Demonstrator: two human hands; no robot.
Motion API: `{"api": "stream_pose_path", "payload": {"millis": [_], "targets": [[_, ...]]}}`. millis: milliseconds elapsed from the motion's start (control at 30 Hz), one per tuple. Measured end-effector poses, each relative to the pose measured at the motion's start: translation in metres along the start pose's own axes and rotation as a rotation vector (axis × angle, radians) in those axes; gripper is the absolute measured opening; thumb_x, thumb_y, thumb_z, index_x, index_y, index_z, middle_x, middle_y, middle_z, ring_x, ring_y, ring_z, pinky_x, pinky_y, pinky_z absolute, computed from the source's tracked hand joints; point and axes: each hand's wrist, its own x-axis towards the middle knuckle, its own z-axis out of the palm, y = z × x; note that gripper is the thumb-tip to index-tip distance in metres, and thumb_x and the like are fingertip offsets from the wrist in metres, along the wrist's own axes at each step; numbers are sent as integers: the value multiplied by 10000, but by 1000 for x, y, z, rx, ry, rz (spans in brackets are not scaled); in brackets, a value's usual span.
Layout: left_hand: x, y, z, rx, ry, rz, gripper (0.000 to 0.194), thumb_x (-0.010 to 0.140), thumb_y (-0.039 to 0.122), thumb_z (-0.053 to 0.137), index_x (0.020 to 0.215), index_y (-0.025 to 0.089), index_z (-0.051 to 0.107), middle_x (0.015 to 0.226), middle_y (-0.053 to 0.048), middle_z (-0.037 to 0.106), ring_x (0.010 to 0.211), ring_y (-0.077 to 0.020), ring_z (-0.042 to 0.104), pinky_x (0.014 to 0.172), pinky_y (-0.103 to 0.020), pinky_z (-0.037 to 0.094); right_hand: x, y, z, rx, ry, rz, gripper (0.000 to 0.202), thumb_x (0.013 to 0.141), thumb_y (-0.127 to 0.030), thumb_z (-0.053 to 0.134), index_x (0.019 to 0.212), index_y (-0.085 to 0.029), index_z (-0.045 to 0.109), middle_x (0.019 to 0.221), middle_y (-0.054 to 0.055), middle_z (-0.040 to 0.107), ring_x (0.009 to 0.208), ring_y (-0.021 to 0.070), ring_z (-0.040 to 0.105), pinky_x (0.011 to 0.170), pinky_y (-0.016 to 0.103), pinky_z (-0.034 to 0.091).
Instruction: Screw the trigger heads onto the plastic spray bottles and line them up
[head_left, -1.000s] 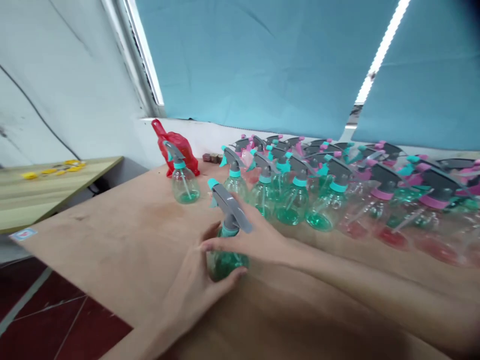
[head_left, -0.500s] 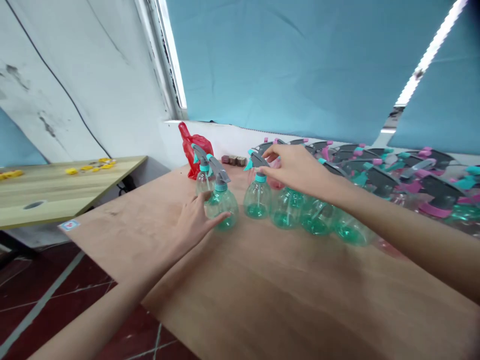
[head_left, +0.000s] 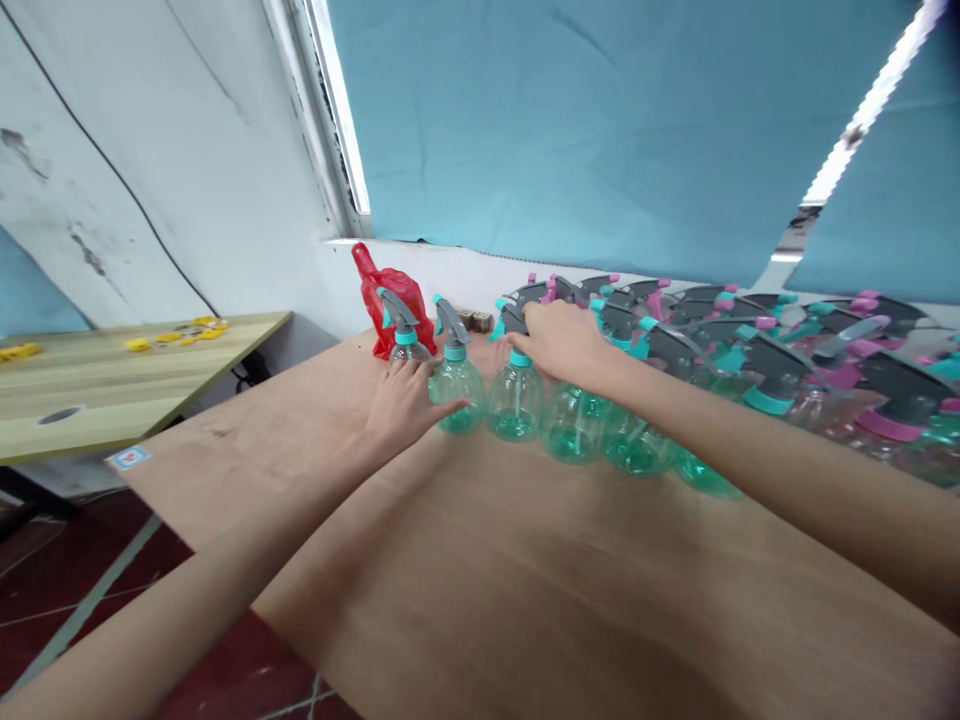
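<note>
My left hand [head_left: 405,402] curls against the left side of a clear green spray bottle [head_left: 457,385], its thumb stretched across the front. This bottle stands upright, its grey sprayer head with a turquoise collar uncovered. To the right, my right hand [head_left: 564,340] closes its fingers on the grey sprayer head of a second green spray bottle [head_left: 515,400], also upright on the table. Behind my left hand stands another spray bottle [head_left: 405,338], its lower part hidden by my fingers.
Several green bottles [head_left: 574,425] continue the row rightward on the brown wooden table [head_left: 525,560]. Behind them crowd grey sprayer heads with pink or turquoise parts. A red plastic bag [head_left: 390,300] lies by the wall. A side table [head_left: 150,390] at left holds yellow pieces [head_left: 195,330].
The bottle at my left hand has shifted slightly right and back, and its sprayer head has turned to face left. My right hand stays at its bottle, fingers lower round the head.
</note>
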Motion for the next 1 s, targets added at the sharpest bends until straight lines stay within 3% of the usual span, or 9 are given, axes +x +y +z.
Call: {"api": "stream_pose_path", "payload": {"millis": [267, 433, 633, 733, 900, 1000], "targets": [[12, -5, 9, 21, 36, 17, 599, 731, 588, 689, 1138, 159, 597, 1066, -122, 580, 1061, -335, 497, 943, -448, 375, -5, 0, 3, 27, 35, -20, 407, 888, -405, 490, 1062, -59, 616, 917, 203, 685, 887, 318, 643, 608, 332, 409], [8, 3, 5, -13, 64, -12, 664, 730, 597, 685, 1192, 138, 560, 1106, -137, 530, 1104, -357, 455, 963, -478, 358, -15, 0, 5, 66, 47, -26, 430, 910, -445, 433, 1047, -77, 608, 894, 171, 691, 839, 305, 653, 576, 325, 397], [-33, 34, -16, -141, 92, -46, 559, 911, 560, 470, 1331, 195, 405, 1181, -117, 472, 1152, -309, 458, 983, -477, 365, -31, 0, -1, 112, 60, -66, 392, 911, -446, 417, 999, -129, 631, 903, 137, 691, 828, 291, 647, 577, 322, 388], [-57, 54, -18, -231, 5, -15, 559, 904, 579, 473, 1325, 219, 397, 1173, -92, 509, 1108, -267, 525, 955, -419, 418, -47, -2, -9, 138, 63, -91, 415, 901, -483, 407, 955, -145, 642, 859, 130, 691, 815, 301, 643, 559, 324, 372], [-82, 84, -11, -453, -136, -42, 739, 833, 578, 589, 1407, 256, 253, 1333, -101, 466, 1219, -291, 473, 979, -450, 419, -83, -1, -29, 206, 45, -120, 395, 885, -526, 410, 949, -215, 645, 699, 57, 664, 669, 237, 619, 508, 298, 319], [-93, 106, -16, -612, -215, -67, 777, 822, 553, 619, 1428, 291, 209, 1400, -98, 428, 1280, -304, 414, 1013, -480, 391, -108, 10, -42, 304, 5, -137, 400, 869, -558, 425, 938, -221, 629, 641, 21, 626, 594, 191, 567, 486, 284, 296]]}}
